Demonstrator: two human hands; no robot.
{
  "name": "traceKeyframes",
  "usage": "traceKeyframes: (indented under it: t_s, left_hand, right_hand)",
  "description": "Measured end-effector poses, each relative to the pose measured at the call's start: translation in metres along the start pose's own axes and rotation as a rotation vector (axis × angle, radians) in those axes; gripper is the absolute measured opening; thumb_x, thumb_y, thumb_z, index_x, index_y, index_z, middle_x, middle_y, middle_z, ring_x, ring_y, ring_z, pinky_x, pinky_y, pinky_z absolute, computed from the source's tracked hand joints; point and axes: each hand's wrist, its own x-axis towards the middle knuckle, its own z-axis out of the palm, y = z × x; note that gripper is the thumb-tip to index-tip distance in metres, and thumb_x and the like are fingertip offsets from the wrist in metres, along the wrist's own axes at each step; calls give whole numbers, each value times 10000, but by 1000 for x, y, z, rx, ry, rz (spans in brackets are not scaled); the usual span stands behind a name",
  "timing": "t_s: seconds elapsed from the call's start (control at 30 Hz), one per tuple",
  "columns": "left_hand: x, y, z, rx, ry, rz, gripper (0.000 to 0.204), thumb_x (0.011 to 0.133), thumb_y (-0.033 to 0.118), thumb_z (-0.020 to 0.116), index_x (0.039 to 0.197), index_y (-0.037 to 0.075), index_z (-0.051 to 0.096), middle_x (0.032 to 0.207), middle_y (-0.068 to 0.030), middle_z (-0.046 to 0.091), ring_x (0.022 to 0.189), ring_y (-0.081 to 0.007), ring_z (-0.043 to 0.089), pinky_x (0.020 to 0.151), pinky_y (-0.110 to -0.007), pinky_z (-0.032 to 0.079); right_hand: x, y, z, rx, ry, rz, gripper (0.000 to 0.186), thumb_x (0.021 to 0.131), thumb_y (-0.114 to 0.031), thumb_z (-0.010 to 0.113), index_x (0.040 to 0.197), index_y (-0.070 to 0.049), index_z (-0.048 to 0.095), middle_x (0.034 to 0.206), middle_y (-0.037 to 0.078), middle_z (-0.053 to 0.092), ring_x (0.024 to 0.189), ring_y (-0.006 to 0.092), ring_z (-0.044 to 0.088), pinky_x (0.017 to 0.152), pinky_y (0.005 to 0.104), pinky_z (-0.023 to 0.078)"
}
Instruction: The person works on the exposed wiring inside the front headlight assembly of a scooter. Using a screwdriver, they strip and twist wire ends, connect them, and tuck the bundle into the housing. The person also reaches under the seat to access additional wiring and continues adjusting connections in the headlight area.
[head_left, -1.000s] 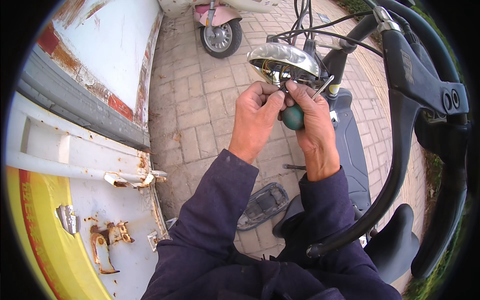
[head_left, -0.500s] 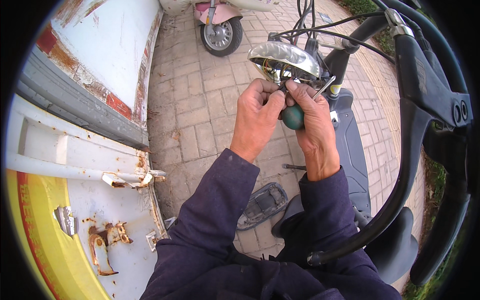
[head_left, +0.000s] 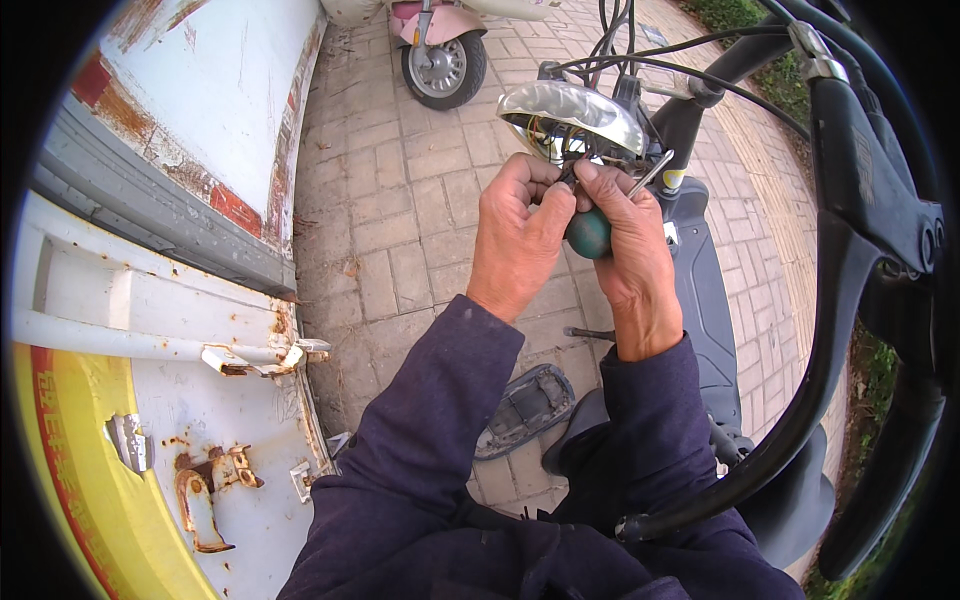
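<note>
Both hands were raised together in front of the person, just beneath a shiny chrome headlamp shell [head_left: 572, 112] mounted at the front of a dark scooter. The shell was rounded and mirror-bright on top, catching pale sky, while its open underside showed a dim cavity with thin wires hanging out toward the fingers. The left hand [head_left: 517, 235] was curled closed, its fingertips pinching at those wires right at the lower lip of the shell; exactly what it pinched was too small to tell. The right hand [head_left: 628, 250] was wrapped shut around a screwdriver with a rounded dark green handle [head_left: 588, 233], the handle's bulb showing between the two palms, with thumb and forefinger pressed up at the same spot under the shell. A slim silver metal rod [head_left: 652, 172] stuck out at a slant just above the right knuckles, beside the scooter's stem. Black cables [head_left: 640, 62] looped from the shell back toward the black curved handlebar with its brake lever [head_left: 860, 200] on the right. Below the hands lay the grey brick pavement [head_left: 400, 200], where a grey oval plastic cover [head_left: 528, 408] rested near the scooter's footboard. A pink scooter's rear wheel [head_left: 442, 68] stood farther off, and a rusted white and yellow metal vehicle panel [head_left: 180, 400] filled the left side.
</note>
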Motion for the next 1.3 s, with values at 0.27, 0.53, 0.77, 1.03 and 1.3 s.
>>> traceKeyframes:
  t_s: [0.27, 0.53, 0.77, 1.03, 1.3]
  left_hand:
    - [-1, -1, 3, -20, 54, -5, 107, 935, 65, 611, 957, -36, 584, 844, -87, 698, 763, -95, 634, 688, -254, 526]
    - [-1, -6, 4, -116, 59, -16, 106, 932, 53, 647, 960, -36, 597, 854, -76, 703, 765, -77, 627, 684, -241, 522]
    - [-3, -9, 6, -120, 67, -14, 106, 922, 53, 680, 931, -31, 615, 841, -56, 700, 732, -56, 602, 672, -232, 517]
    - [-10, -4, -1, 26, 36, -56, 248, 927, 196, 746, 940, -12, 611, 839, -22, 652, 745, -48, 565, 665, -225, 462]
    - [-1, 10, -10, 275, 114, -35, 115, 906, 84, 659, 930, -21, 618, 808, -33, 638, 734, -58, 552, 628, -247, 449]
  right_hand:
    - [0, 0, 1, -16, -8, -10, 163, 941, -164, 762, 843, -69, 672, 788, -7, 618, 729, 79, 551, 671, 239, 450]
    - [1, 2, 0, 10, -9, -11, 133, 940, -152, 760, 909, -40, 697, 789, -2, 626, 716, 76, 556, 667, 233, 458]
    - [4, 6, -5, -23, 17, -102, 132, 938, -139, 761, 948, -20, 705, 784, 3, 629, 708, 79, 560, 654, 227, 457]
    - [11, -9, -15, 43, 173, -149, 157, 983, -179, 709, 915, -42, 674, 774, 6, 592, 731, 139, 602, 642, 302, 515]
    - [9, -11, -26, 159, -92, 81, 178, 946, -195, 742, 978, -44, 655, 791, 41, 622, 671, 178, 660, 553, 334, 551]
